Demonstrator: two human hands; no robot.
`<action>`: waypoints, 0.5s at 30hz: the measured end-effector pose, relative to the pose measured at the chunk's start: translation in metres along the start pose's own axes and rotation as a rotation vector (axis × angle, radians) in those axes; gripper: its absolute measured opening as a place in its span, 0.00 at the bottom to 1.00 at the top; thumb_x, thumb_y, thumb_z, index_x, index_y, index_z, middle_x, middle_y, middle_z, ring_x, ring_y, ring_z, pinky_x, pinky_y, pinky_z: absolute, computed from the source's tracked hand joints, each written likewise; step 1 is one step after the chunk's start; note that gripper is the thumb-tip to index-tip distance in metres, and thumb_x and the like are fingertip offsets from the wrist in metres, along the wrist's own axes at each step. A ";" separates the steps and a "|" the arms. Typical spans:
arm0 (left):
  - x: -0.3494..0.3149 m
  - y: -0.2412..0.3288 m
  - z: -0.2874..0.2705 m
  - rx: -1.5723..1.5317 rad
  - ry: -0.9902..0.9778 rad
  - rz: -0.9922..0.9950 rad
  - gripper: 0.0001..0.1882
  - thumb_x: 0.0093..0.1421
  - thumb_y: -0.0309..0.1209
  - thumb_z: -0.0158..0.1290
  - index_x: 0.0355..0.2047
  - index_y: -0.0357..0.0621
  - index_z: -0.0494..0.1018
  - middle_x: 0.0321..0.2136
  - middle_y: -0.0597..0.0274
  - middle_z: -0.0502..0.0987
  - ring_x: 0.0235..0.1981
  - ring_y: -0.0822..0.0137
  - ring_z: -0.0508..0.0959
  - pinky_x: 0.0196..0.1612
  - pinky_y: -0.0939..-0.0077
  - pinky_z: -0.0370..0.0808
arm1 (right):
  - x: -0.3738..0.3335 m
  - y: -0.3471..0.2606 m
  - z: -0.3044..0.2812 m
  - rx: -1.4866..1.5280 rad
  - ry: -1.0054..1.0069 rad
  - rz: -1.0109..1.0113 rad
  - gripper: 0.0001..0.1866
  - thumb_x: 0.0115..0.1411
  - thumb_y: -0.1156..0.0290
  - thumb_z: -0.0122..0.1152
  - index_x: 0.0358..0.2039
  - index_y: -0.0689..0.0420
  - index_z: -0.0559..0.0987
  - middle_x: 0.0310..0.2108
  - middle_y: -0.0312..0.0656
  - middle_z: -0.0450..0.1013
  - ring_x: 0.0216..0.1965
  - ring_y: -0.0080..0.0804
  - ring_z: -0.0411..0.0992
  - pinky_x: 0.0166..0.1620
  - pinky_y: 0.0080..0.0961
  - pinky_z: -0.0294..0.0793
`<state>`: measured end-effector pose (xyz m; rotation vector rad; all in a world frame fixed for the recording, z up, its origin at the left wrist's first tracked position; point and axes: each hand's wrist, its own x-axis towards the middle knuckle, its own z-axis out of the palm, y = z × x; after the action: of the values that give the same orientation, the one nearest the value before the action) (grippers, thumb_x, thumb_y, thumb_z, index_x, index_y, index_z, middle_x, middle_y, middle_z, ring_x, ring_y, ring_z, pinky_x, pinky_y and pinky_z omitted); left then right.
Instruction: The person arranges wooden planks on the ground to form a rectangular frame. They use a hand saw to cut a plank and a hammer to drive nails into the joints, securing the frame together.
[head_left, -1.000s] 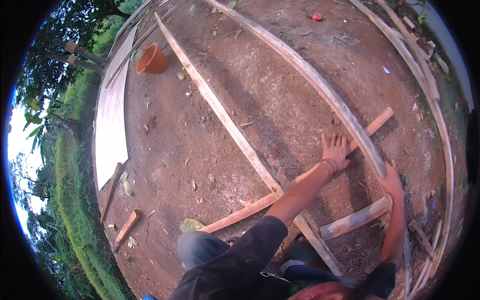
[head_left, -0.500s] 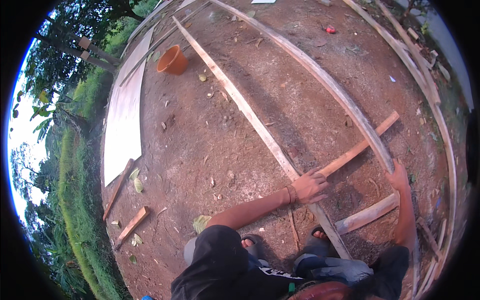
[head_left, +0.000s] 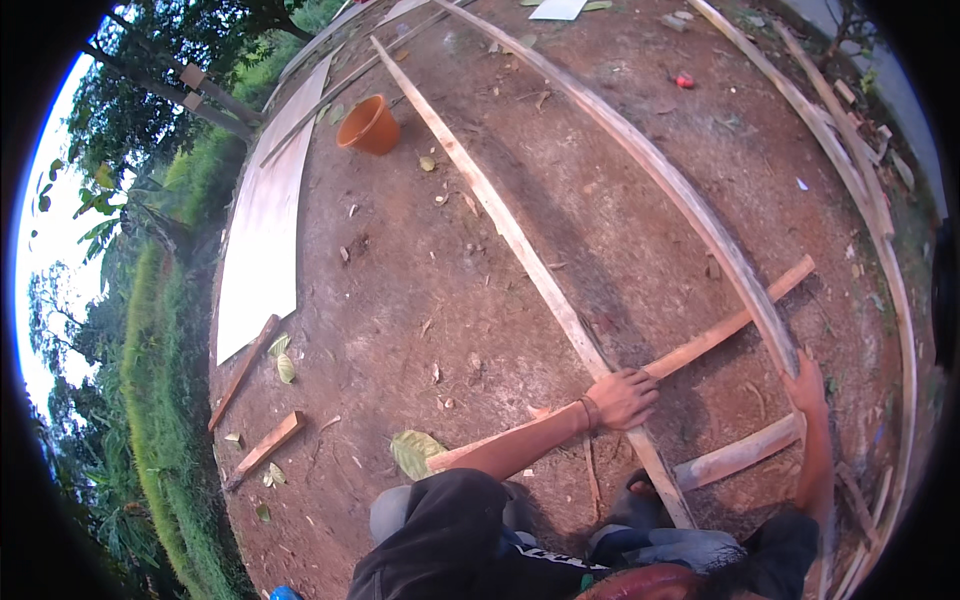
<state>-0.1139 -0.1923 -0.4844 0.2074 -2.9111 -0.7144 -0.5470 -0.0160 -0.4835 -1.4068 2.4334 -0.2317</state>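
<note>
Two long wooden planks stretch away from me over the reddish dirt. My left hand [head_left: 622, 398] is closed over the near part of the left plank [head_left: 520, 245], where a shorter wooden crosspiece [head_left: 712, 340] passes beneath it. That crosspiece runs on under the right plank [head_left: 690, 205], and its other end shows just beyond my left forearm. My right hand [head_left: 806, 384] grips the near end of the right plank, its fingers partly hidden. A second short timber [head_left: 738, 455] lies nearer me, between the two planks.
An orange bucket [head_left: 369, 126] stands at the far left beside a pale flat sheet [head_left: 262, 255]. Two short wood pieces [head_left: 268, 447] lie on the left. More long boards [head_left: 895, 290] run along the right edge. Large leaves [head_left: 416, 452] are scattered about; grass borders the left.
The view has shifted slightly, so the ground and planks appear lower and more to the right. The crosspiece's left end now shows past my left forearm. Both hands keep their places on the planks.
</note>
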 end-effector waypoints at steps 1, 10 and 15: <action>0.002 -0.001 -0.002 0.012 -0.007 -0.002 0.19 0.61 0.42 0.52 0.45 0.42 0.73 0.47 0.53 0.75 0.56 0.54 0.73 0.60 0.58 0.67 | 0.003 0.001 0.003 0.002 0.029 -0.014 0.38 0.55 0.55 0.68 0.60 0.68 0.70 0.44 0.68 0.73 0.49 0.64 0.71 0.53 0.50 0.69; -0.006 -0.005 0.000 -0.009 0.043 0.015 0.21 0.63 0.43 0.54 0.50 0.43 0.71 0.52 0.53 0.74 0.61 0.55 0.69 0.70 0.51 0.57 | -0.020 -0.056 -0.007 -0.184 0.414 -0.207 0.43 0.50 0.69 0.68 0.66 0.62 0.61 0.61 0.60 0.63 0.63 0.59 0.61 0.64 0.51 0.62; -0.015 -0.007 -0.019 0.150 0.376 -0.262 0.28 0.64 0.43 0.54 0.60 0.44 0.64 0.60 0.52 0.68 0.67 0.53 0.63 0.74 0.48 0.48 | -0.085 -0.150 0.030 0.348 0.355 -0.254 0.41 0.53 0.69 0.67 0.67 0.61 0.60 0.63 0.56 0.60 0.65 0.56 0.59 0.66 0.50 0.60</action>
<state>-0.0956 -0.2044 -0.4718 0.6711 -2.5978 -0.4296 -0.3753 -0.0173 -0.4514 -1.6110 2.3074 -0.9895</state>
